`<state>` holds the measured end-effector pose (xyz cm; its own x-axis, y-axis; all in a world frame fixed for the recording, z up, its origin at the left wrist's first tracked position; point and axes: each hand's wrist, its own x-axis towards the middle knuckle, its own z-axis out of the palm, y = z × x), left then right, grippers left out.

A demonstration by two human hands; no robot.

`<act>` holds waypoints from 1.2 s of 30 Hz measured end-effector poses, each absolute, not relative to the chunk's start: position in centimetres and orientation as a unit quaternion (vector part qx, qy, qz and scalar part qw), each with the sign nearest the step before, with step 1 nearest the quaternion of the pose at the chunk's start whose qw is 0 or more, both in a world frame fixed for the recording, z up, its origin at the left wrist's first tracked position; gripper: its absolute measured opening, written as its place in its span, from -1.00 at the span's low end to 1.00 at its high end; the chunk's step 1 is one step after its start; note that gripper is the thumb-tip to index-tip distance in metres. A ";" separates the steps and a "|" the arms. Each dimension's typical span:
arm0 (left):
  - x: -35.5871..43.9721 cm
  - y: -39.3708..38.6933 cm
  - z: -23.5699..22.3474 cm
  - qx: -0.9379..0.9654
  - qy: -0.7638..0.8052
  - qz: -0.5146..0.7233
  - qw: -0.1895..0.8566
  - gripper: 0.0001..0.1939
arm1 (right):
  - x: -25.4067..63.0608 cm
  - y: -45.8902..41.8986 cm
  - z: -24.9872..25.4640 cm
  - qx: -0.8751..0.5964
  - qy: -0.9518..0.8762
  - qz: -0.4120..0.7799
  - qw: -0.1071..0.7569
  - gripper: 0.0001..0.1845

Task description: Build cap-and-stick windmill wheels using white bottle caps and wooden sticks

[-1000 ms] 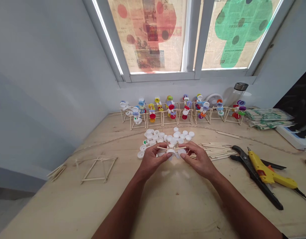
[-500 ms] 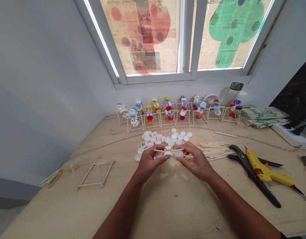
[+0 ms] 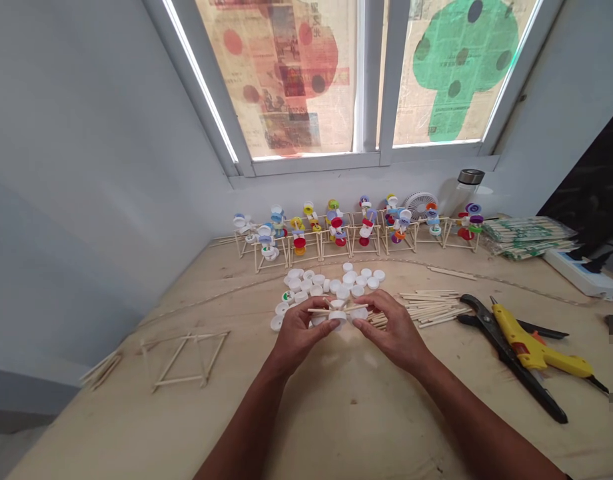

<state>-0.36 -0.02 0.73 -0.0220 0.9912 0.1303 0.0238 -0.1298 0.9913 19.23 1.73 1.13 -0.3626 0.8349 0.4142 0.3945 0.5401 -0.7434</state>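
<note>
Between my two hands is a small wheel of white bottle caps [image 3: 337, 317] with thin wooden sticks [image 3: 318, 310] jutting out to both sides. My left hand [image 3: 297, 335] pinches it from the left, thumb against the front cap. From the right, my right hand [image 3: 389, 329] grips it with thumb and fingertips near another cap. The fingers partly hide how caps and sticks join. Just beyond my hands lies a loose pile of white bottle caps [image 3: 316, 281]. Beside my right hand is a heap of wooden sticks [image 3: 431, 306].
A yellow glue gun [image 3: 531, 343] and black-handled cutters [image 3: 506, 363] lie at right. At left are a stick frame [image 3: 179, 385] and a stick bundle [image 3: 102, 371]. Colourful cap wheels on frames [image 3: 336, 243] line the back, near a fan [image 3: 420, 205], bottle [image 3: 467, 190] and power strip [image 3: 582, 272].
My hands keep the same hold on the cap wheel, which has hardly moved. The view has shifted slightly.
</note>
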 end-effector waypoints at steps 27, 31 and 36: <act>-1.0 -0.2 0.9 0.651 0.465 0.474 0.367 -0.69 | 19.6 2.2 1.7 -0.431 -0.682 0.465 0.365 -0.67; -0.8 -0.4 0.9 0.673 0.458 0.460 0.355 -0.69 | 19.4 2.1 1.5 -0.429 -0.672 0.484 0.361 -0.68; -0.6 -0.4 0.7 0.676 0.460 0.454 0.354 -0.69 | 19.3 2.2 1.3 -0.422 -0.667 0.497 0.361 -0.66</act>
